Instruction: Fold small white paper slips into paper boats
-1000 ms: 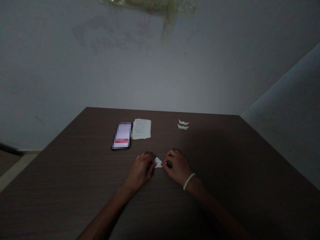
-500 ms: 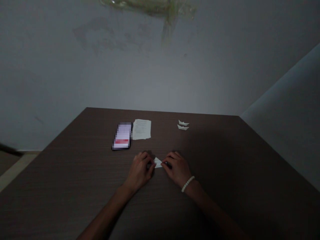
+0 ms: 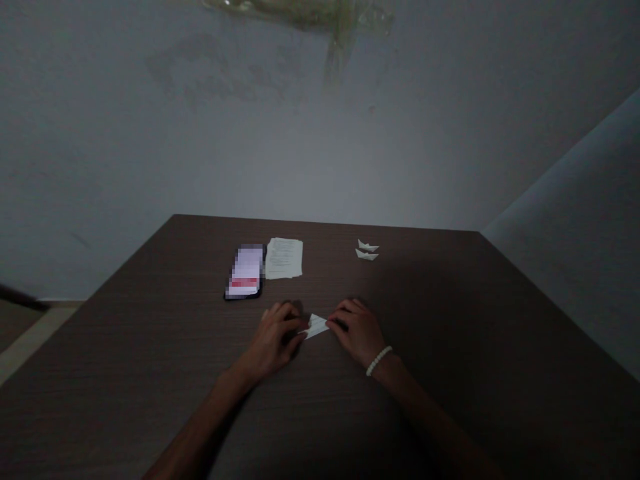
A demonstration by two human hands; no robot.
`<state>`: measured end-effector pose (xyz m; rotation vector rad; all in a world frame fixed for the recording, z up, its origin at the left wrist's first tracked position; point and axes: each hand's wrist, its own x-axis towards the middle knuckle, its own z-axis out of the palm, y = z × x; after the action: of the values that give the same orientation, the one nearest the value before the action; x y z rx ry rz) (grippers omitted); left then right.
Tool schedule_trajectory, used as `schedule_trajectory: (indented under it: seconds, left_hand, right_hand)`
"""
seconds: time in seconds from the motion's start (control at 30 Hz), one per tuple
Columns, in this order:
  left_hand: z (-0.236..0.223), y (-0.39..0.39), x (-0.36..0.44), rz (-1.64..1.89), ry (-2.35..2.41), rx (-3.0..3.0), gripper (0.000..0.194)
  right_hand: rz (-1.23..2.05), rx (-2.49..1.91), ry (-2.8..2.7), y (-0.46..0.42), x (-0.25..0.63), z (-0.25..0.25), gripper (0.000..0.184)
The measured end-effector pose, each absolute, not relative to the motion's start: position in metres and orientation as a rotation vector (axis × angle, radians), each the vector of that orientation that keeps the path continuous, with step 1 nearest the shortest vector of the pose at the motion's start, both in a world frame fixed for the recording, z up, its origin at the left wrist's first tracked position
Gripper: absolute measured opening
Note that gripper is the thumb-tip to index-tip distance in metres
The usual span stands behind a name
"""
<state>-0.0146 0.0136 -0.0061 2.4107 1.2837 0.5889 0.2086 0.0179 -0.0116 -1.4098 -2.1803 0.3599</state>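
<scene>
A small folded piece of white paper lies on the table between my hands, its long point aimed down and left. My left hand pinches its left end with the fingertips. My right hand presses its right end, and a small dark item or shadow sits under those fingers, too dim to identify. A white beaded bracelet circles my right wrist.
The dark wood-grain table runs back to a grey wall. Near its far edge lie a smartphone with a pixelated screen, a small stack of printed papers, and two small white paper boats.
My hands have drawn slightly apart, with my left hand shifting left. More of the folded paper now shows, and it lies at a more slanted angle.
</scene>
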Motion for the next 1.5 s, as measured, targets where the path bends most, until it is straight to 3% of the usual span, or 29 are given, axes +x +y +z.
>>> schedule_trajectory:
  seconds: [0.2, 0.7, 1.5]
  left_hand:
    - [-0.008, 0.013, -0.016, 0.542, 1.054, 2.549, 0.029]
    - [-0.006, 0.012, -0.014, 0.481, 1.096, 2.649, 0.034]
    - [-0.002, 0.011, -0.012, 0.481, 1.102, 2.613, 0.032]
  right_hand:
    - [0.365, -1.393, -2.225, 0.028, 0.211, -0.009, 0.008]
    - [0.345, -1.444, -2.137, 0.004, 0.189, -0.015, 0.007]
    - [0.309, -1.493, -2.070, 0.028, 0.222, -0.023, 0.009]
